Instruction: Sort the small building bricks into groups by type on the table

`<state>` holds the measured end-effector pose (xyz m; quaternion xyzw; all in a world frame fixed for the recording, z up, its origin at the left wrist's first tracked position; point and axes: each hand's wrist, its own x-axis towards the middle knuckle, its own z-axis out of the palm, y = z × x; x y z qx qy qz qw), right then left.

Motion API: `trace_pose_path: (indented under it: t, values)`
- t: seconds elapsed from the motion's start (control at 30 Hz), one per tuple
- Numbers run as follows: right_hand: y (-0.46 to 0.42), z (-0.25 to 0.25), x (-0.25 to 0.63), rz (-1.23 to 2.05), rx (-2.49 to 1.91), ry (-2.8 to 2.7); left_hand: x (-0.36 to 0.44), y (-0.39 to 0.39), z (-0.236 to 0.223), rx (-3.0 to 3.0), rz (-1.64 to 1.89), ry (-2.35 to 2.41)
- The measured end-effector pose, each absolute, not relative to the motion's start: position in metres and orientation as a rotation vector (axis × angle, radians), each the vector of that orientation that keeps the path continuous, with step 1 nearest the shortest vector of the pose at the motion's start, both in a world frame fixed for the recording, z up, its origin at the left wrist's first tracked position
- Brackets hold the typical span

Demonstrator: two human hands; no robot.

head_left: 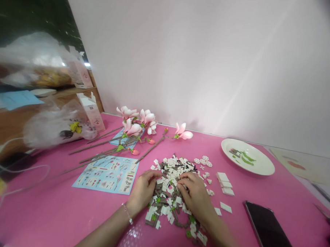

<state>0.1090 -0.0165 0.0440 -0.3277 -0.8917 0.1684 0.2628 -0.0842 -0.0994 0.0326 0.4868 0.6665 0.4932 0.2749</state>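
A loose pile of small building-block pieces (pixel 164 207), mostly white with grey-brown and some green, lies on the pink table. At the pile's left edge is my left hand (pixel 143 190), its fingers bent and the thumb apart from them. My right hand (pixel 195 194) reaches over the right side of the pile, with bent fingertips touching pieces and the thumb held apart. Neither hand plainly grips a piece. Just right of the pile lie round white lattice pieces (pixel 205 158), small white curved pieces (pixel 205 175) and white flat pieces (pixel 225 183).
Pink magnolia stems (pixel 132 128) lie behind a blue printed instruction sheet (pixel 106 173). A white plate (pixel 261 167) with green and grey-brown pieces stands at the right. Nearer is a dark phone (pixel 269 230). Plastic bags (pixel 55 124) and a small box (pixel 92 111) sit at the left.
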Motion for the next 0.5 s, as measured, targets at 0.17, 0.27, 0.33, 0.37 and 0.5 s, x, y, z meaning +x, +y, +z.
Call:
trace_pose_path:
  t: [0.17,0.27,0.33,0.37,0.5]
  values:
    - [-0.013,0.045,0.113,0.460,-0.890,-2.375,-0.087,-0.100,0.031,1.390,1.268,1.834]
    - [-0.016,0.050,0.111,0.479,-0.819,-2.316,-0.086,-0.102,0.035,1.400,1.258,1.821]
    - [-0.020,0.053,0.108,0.519,-0.763,-2.301,-0.084,-0.104,0.038,1.407,1.262,1.750]
    - [-0.022,0.053,0.106,0.543,-0.730,-2.306,-0.082,-0.105,0.041,1.410,1.264,1.687]
    - [-0.027,0.056,0.103,0.622,-0.646,-2.377,-0.076,-0.108,0.050,1.446,1.272,1.484]
